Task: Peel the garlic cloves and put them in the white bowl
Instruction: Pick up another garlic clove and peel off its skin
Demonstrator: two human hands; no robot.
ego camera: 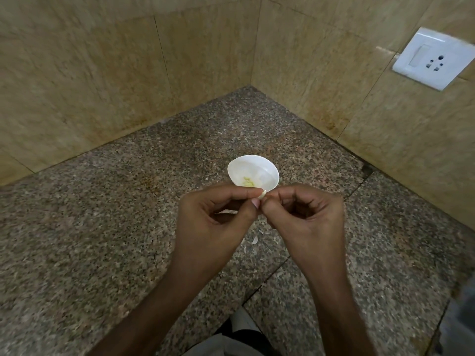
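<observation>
A small white bowl [253, 172] stands on the speckled granite counter [128, 214], with a few pale yellow-green peeled pieces in its bottom. Just in front of the bowl, both hands meet over the counter. My left hand [213, 222] pinches a small whitish garlic clove [262, 194] between thumb and forefinger. My right hand [308, 217] has its fingertips on the same clove from the right, fingers curled. Most of the clove is hidden by the fingers.
Bits of white garlic skin [254, 240] lie on the counter under my hands. Beige tiled walls meet in a corner behind the bowl. A white switch and socket plate [434, 57] is on the right wall. The counter's front edge runs below my forearms.
</observation>
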